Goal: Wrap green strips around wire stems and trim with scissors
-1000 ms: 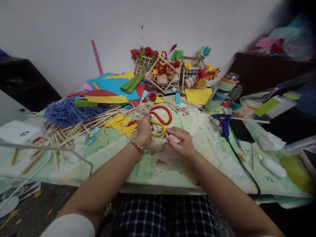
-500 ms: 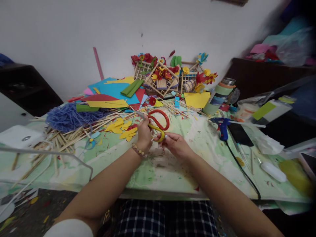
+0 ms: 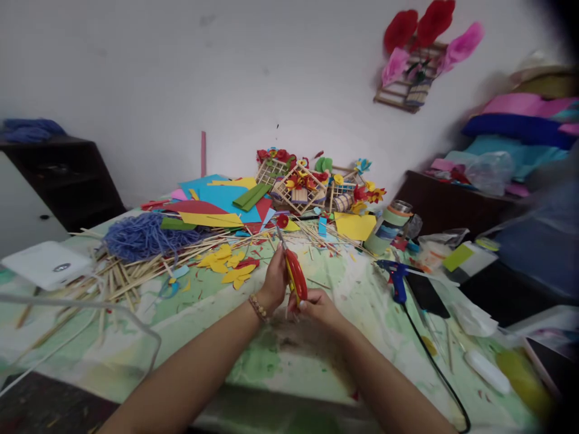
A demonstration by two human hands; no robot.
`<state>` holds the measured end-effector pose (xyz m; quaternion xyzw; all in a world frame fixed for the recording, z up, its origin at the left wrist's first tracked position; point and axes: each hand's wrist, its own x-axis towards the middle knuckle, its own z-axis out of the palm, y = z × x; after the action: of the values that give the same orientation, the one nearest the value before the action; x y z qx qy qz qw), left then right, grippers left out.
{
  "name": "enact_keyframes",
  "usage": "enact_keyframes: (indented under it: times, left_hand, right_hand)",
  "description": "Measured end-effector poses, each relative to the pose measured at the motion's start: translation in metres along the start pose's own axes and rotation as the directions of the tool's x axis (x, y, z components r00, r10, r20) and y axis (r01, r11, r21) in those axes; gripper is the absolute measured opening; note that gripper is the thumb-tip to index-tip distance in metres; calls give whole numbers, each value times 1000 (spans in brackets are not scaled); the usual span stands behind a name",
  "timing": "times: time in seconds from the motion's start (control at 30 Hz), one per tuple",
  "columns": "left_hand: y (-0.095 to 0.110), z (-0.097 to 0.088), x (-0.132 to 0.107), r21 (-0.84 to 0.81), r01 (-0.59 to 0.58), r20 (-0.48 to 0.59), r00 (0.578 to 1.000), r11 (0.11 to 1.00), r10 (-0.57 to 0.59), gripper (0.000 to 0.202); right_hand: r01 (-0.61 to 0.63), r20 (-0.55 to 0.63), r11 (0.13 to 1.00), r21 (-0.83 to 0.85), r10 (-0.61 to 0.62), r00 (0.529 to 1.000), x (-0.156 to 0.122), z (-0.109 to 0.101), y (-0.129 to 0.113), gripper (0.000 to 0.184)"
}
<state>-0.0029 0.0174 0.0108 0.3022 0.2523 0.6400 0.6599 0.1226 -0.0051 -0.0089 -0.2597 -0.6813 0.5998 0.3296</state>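
Note:
A pair of scissors (image 3: 296, 274) with red and yellow handles stands up between my two hands, blades pointing away from me. My left hand (image 3: 274, 280), a beaded bracelet at its wrist, is closed around the blade end near the pivot. At the lower end of the handles, the fingers of my right hand (image 3: 319, 307) are closed on the loops. Both loops lie close together. A thin pale bit shows under my fingers, too small to make out. Yellow paper petals (image 3: 236, 274) lie left of my left hand.
Bamboo sticks (image 3: 126, 274) and blue yarn (image 3: 140, 235) lie on the left. Coloured paper (image 3: 221, 199) and stick frames with paper flowers (image 3: 298, 187) stand at the back. A blue glue gun (image 3: 398, 282), its black cord, and a phone (image 3: 427, 293) are on the right.
The scissor handles, spread apart before, have come together. My right hand stays at the handles. The view has tipped upward, bringing a wall hanging with red and pink flowers into sight.

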Motion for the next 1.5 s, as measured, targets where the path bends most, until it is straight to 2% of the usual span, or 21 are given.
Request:
enact_keyframes:
  times: [0.2,0.27,0.37,0.43,0.53,0.6,0.7,0.77,0.8,0.83,0.87,0.9,0.97,1.03,1.1,1.2,1.3,1.37,1.43,1.5]
  left_hand:
    - [4,-1,1,43,-143,104,985,989,138,46]
    - [6,0,3,-34,-95,113,989,995,98,41]
    - [9,1,7,-180,97,118,990,979,-77,41]
    - [11,-1,10,-216,181,139,978,960,-154,41]
    - [14,-8,13,-251,280,211,950,927,-230,33]
    - [18,-15,16,-292,309,255,937,905,-238,27]
    - [21,-24,23,-344,224,238,960,912,-146,25]
    - [20,-27,27,-337,173,211,972,925,-105,25]
    - [18,-28,28,-320,162,199,975,933,-101,25]
    - [16,-29,30,-299,155,187,977,942,-101,25]
    - [13,-30,31,-272,157,175,978,949,-112,25]
    - [10,-30,33,-242,166,159,979,956,-129,25]
    - [4,-32,35,-205,182,146,977,962,-153,25]
    - [1,-35,37,-183,182,152,976,966,-155,25]
    - [-1,-38,38,-166,170,163,976,971,-143,23]
    - [1,-41,39,-145,150,181,976,978,-122,22]
    - [3,-43,38,-111,151,219,968,982,-124,22]
    - [3,-42,37,-80,164,247,959,983,-140,22]
    - [3,-42,36,-51,177,265,951,983,-157,22]
    - [2,-43,34,-30,187,274,946,982,-171,22]
  right_hand:
    - [141,24,959,-247,-139,990,3,1,7,32]
    - [216,23,898,-384,-225,974,5,-4,13,33]
    - [272,13,754,-598,-330,944,10,-15,22,32]
    - [239,-9,682,-691,-339,941,12,-22,24,24]
    - [143,-89,644,-751,-314,945,9,-22,17,12]
    - [77,-178,611,-788,-346,921,-1,-12,3,28]
    - [-55,-309,538,-841,-395,865,-34,19,-27,55]
    - [-81,-301,518,-851,-356,884,-65,43,-45,54]
    - [-43,-226,500,-865,-311,923,-81,55,-52,49]
    - [21,-101,494,-869,-219,970,-96,65,-56,42]
    - [64,20,514,-855,-90,996,-110,72,-59,34]
    - [56,85,536,-843,30,996,-123,77,-60,26]
    - [-12,98,515,-857,184,978,-141,78,-62,17]
    - [-90,5,445,-891,209,978,-155,74,-67,23]
    - [-139,-66,416,-899,185,981,-166,73,-79,25]
    - [-142,-21,381,-914,304,952,-183,87,-101,21]
    - [10,175,326,-945,480,860,-193,110,-107,16]
    - [144,261,251,-957,532,806,-191,119,-104,15]
    - [216,277,174,-961,533,800,-182,120,-99,16]
    - [223,254,123,-967,520,815,-170,115,-96,19]
